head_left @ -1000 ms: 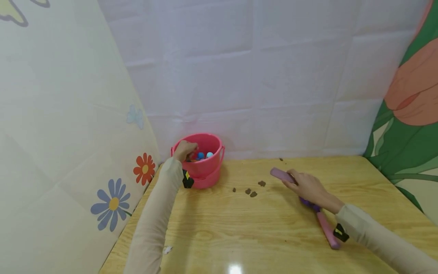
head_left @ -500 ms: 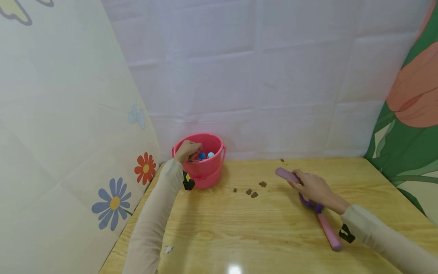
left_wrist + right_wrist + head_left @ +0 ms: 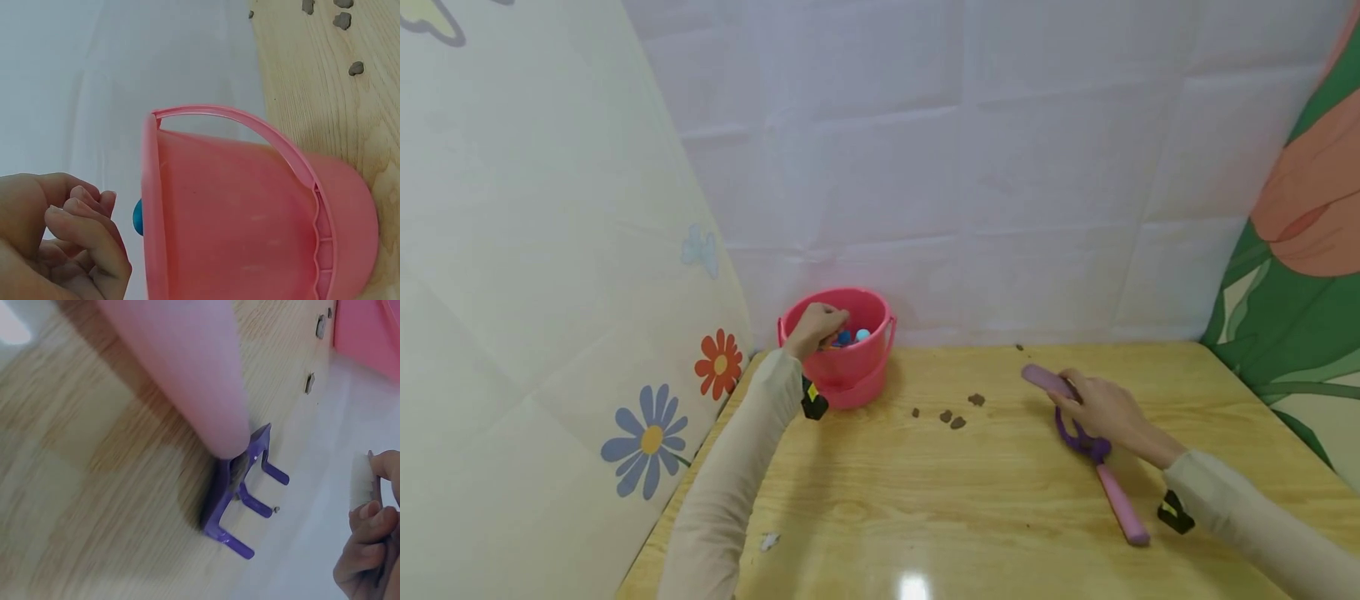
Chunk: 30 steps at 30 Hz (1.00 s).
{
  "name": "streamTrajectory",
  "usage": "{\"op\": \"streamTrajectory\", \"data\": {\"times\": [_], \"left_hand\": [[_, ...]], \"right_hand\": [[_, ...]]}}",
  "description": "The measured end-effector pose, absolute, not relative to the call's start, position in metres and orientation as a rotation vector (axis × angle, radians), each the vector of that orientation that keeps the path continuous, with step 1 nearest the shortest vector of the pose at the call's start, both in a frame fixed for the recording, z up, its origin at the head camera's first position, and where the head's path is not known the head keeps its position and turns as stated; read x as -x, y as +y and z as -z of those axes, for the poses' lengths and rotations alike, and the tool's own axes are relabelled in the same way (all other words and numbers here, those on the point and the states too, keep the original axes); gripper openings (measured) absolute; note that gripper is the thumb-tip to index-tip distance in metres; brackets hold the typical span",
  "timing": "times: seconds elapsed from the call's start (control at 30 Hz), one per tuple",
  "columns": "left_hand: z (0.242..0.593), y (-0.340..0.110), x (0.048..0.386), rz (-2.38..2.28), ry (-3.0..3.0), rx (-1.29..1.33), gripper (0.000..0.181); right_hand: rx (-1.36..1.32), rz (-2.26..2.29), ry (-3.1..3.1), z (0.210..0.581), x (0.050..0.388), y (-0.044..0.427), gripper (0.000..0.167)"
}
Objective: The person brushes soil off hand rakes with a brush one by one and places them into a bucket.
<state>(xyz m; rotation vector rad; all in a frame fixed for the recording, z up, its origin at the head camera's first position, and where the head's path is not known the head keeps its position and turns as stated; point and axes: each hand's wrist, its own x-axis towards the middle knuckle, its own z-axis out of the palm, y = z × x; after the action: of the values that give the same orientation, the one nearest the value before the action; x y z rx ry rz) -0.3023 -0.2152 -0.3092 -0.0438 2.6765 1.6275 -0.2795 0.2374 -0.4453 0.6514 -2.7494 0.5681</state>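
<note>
In the head view, my left hand [image 3: 820, 327] hovers over the mouth of a pink bucket [image 3: 850, 383]. Its fingers [image 3: 87, 231] are loosely bent beside the rim in the left wrist view, with nothing seen in them. Blue [image 3: 844, 337] and pale blue balls [image 3: 862, 335] lie inside; the bucket's bottom is hidden. My right hand [image 3: 1105, 408] grips a purple-pink brush [image 3: 1043, 379], whose pale bristles [image 3: 360, 478] show in the right wrist view. Under that hand, a toy rake lies on the table, with a purple toothed head [image 3: 231, 487] and pink handle [image 3: 1122, 507].
Several small brown clumps [image 3: 958, 423] are scattered on the wooden table [image 3: 925, 500] right of the bucket. A whitish scrap [image 3: 769, 541] lies near the front left. White cloth [image 3: 865, 167] rises behind, and flower-printed cloth [image 3: 565, 250] stands at the left.
My right hand has shifted to the right with the brush, uncovering more of the rake's head. The left hand has moved slightly rightward and up over the bucket.
</note>
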Motion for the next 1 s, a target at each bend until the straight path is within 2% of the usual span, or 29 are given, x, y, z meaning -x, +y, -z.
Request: {"op": "streamTrajectory", "data": {"times": [0.27,0.57,1.0], "left_hand": [[0.31,-0.207,0.297,-1.602,2.723,-0.063,0.046],[0.311,-0.197,0.295,-1.687,2.646,-0.072,0.034],[0.315,-0.176,0.293,-1.6,2.701,-0.185,0.036]], "right_hand": [[-0.581,-0.573,-2.809,0.446,0.279,0.247,0.052],[-0.579,-0.589,-2.79,0.448,0.277,0.259,0.05],[-0.548,-0.544,-2.764,0.45,0.275,0.273,0.047]]}}
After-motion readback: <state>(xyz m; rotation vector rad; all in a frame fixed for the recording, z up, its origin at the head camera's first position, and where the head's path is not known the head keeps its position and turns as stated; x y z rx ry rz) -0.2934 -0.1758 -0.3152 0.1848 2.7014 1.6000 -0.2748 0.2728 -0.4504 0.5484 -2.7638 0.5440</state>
